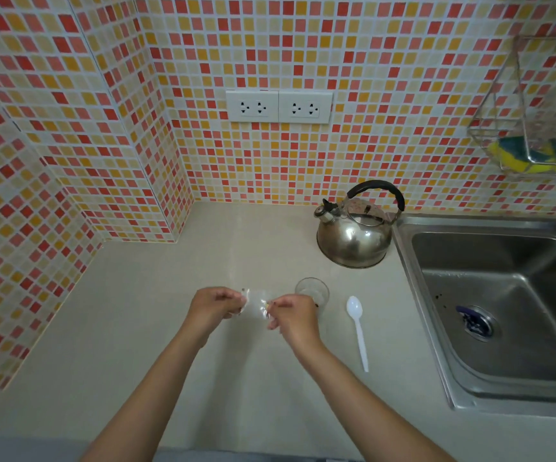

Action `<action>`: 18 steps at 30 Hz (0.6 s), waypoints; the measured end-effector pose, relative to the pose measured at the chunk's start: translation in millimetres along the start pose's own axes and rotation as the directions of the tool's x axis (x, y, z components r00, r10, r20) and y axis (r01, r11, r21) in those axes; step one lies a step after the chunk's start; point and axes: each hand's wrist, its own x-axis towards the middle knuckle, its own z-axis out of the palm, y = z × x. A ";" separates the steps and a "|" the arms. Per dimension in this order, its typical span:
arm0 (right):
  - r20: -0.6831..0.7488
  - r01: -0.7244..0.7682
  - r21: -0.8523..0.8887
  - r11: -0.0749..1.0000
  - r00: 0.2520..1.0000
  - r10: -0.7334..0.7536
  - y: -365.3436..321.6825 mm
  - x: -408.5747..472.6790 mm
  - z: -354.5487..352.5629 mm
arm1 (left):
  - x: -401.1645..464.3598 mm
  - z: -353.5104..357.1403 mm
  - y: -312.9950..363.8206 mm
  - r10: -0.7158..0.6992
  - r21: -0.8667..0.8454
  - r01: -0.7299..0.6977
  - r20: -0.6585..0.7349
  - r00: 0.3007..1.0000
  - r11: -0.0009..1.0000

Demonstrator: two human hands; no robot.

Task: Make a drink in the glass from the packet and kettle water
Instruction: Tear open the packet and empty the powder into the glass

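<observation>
Packet (256,305), small and pale, hangs stretched between both hands above the counter (136,328): left hand (215,306) pinches its left end, right hand (291,315) pinches its right end. Glass (312,291) stands just beyond the right hand, partly hidden by it. Spoon (357,330) lies to that hand's right, near the sink (436,345) edge. Kettle (356,228) sits farther back. Bare counter spreads left of the left hand to the tiled wall (36,195).
</observation>
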 end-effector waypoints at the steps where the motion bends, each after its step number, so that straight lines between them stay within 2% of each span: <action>1: -0.010 -0.018 -0.012 1.000 1.000 0.018 6.6 1.5 8.7 | 2.9 -1.7 -8.8 -0.023 0.017 0.023 -0.010 1.000 1.000; 3: -0.040 -0.042 -0.046 0.998 0.998 0.040 19.0 6.9 22.3 | 10.0 -0.5 -24.2 -0.064 0.055 0.066 -0.034 0.997 0.996; 9: -0.134 -0.048 -0.332 0.942 0.991 0.004 45.7 28.8 39.2 | 30.5 17.0 -52.1 -0.100 0.134 0.115 -0.114 0.988 0.984; 14: -0.099 0.009 -0.572 0.820 0.992 -0.080 57.2 35.8 40.5 | 37.1 26.7 -50.5 -0.077 0.229 0.102 -0.116 0.990 0.968; 18: -0.045 0.101 -0.735 0.671 0.980 -0.196 60.2 37.9 43.0 | 41.5 31.6 -49.0 -0.052 0.335 0.088 -0.113 0.992 0.938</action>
